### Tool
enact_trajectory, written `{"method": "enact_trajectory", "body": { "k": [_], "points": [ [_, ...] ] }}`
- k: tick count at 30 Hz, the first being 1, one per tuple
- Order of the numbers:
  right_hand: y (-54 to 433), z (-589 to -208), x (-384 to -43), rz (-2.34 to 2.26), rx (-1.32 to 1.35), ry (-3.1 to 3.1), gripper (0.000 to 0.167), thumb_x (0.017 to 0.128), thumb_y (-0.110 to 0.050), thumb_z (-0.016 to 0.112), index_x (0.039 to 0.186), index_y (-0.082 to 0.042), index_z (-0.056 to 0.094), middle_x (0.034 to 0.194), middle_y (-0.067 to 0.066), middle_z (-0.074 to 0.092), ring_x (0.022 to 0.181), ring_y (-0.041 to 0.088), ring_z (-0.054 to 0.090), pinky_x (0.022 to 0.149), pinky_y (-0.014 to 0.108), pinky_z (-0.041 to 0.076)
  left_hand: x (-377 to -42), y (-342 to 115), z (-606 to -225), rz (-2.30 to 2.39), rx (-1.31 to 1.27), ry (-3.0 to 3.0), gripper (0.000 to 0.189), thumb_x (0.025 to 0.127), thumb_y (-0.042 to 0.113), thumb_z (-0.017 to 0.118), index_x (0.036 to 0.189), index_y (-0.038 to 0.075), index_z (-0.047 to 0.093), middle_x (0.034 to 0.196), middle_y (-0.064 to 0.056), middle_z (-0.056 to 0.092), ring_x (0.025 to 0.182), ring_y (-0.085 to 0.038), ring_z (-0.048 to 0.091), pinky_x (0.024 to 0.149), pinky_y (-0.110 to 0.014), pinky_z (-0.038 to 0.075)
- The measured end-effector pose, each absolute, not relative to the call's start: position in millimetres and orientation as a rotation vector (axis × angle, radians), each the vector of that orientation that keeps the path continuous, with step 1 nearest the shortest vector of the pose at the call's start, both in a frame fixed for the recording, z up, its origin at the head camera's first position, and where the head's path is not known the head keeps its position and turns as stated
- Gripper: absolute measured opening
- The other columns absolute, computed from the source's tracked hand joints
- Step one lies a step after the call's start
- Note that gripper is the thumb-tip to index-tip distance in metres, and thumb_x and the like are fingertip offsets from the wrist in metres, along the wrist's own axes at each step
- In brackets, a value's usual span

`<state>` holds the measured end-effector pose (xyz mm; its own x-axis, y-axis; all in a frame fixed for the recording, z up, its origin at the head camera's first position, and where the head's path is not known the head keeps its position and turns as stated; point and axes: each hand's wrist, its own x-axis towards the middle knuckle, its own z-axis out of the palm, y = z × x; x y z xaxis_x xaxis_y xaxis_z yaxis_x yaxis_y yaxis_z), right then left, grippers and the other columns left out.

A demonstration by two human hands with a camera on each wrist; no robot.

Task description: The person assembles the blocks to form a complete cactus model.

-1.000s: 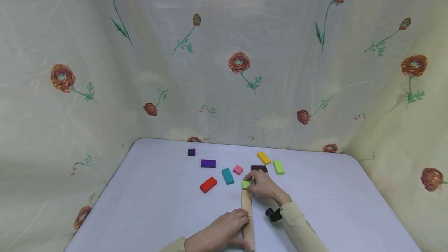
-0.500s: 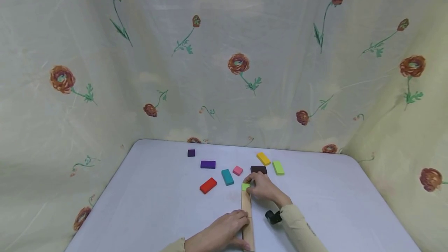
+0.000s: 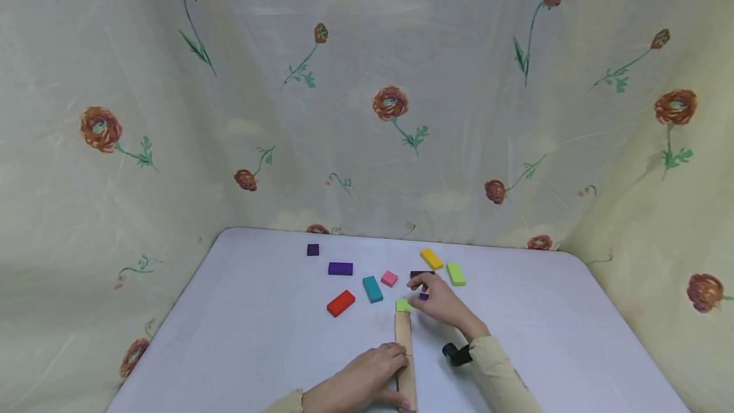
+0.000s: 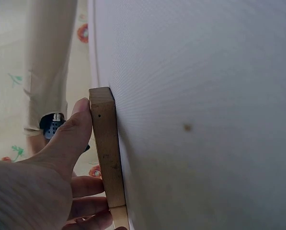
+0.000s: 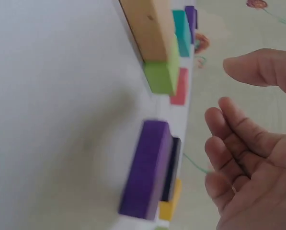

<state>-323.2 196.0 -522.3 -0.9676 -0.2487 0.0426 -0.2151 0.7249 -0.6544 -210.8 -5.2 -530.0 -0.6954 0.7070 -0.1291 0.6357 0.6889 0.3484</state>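
- Gripping the near wooden block (image 3: 406, 382) with the left hand (image 3: 364, 371), with thumb at its near end and fingers bent over by the seam.
- Butted up against it, end to end: the far wooden block (image 3: 403, 331).
- Capping the far end of that wooden run, touching it: a small light green block (image 3: 402, 305).
- Not gripping anything with the right hand (image 3: 440, 303), tbh. Just hovering near the green one, with fingers loosely bent and thumb well apart from them in the right wrist view.
- Close by under that hand: a purple block (image 5: 145, 170), kinda blurry, apart from the green one.
- Just past it: a dark block (image 3: 422, 273), partly hidden from above, then a yellow block (image 3: 432, 259) and a lime block (image 3: 455, 274).
- Off to the left: a pink block (image 3: 389, 279), a teal block (image 3: 372, 289) and a red block (image 3: 341, 303).
- Further back: a violet block (image 3: 341, 269), plus a little plum block (image 3: 312, 250).
- All on a white table (image 3: 275, 324), in front of floral cloth (image 3: 344, 81).
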Motion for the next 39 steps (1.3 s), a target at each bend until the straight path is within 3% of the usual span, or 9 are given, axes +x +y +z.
{"method": "enact_trajectory", "body": {
  "k": [9, 20, 28, 39],
  "points": [
    [224.6, -514.0, -321.6, -1.200, -0.358, 2.885, 0.030, 0.084, -0.015, 0.071, 0.111, -0.009, 0.061, 0.111, 0.010, 0.063, 0.105, 0.026, 0.054, 0.094, 0.045, 0.045, -210.5, -3.8, -531.5, 0.438, 1.039, 2.649, 0.070, 0.074, 0.066, 0.060, 0.129, 0.023, 0.059, 0.132, 0.007, 0.056, 0.119, -0.006, 0.052, 0.101, -0.029, 0.048],
    [243.8, -524.2, -322.2, -1.192, -0.320, 2.871, 0.032, 0.085, -0.013, 0.072, 0.114, -0.008, 0.060, 0.114, 0.012, 0.064, 0.108, 0.027, 0.055, 0.099, 0.049, 0.044, -209.5, -3.0, -531.3, 0.442, 0.985, 2.639, 0.072, 0.073, 0.066, 0.060, 0.130, 0.023, 0.058, 0.134, 0.008, 0.055, 0.123, -0.007, 0.050, 0.103, -0.031, 0.046],
    [248.1, -535.9, -324.1, -1.188, -0.254, 2.843, 0.036, 0.081, -0.009, 0.074, 0.115, -0.006, 0.062, 0.114, 0.009, 0.064, 0.104, 0.023, 0.056, 0.095, 0.044, 0.047, -210.6, -2.3, -531.9, 0.432, 0.996, 2.638, 0.072, 0.073, 0.066, 0.059, 0.130, 0.023, 0.058, 0.135, 0.007, 0.055, 0.123, -0.008, 0.051, 0.103, -0.032, 0.047],
    [251.3, -549.4, -330.1, -1.155, -0.336, 2.857, 0.037, 0.076, -0.008, 0.076, 0.111, -0.004, 0.064, 0.101, 0.007, 0.065, 0.092, 0.018, 0.056, 0.084, 0.034, 0.047, -209.8, -2.0, -531.0, 0.419, 1.011, 2.654, 0.070, 0.074, 0.065, 0.060, 0.129, 0.022, 0.059, 0.133, 0.008, 0.056, 0.122, -0.007, 0.050, 0.102, -0.031, 0.047]
  ]
}}
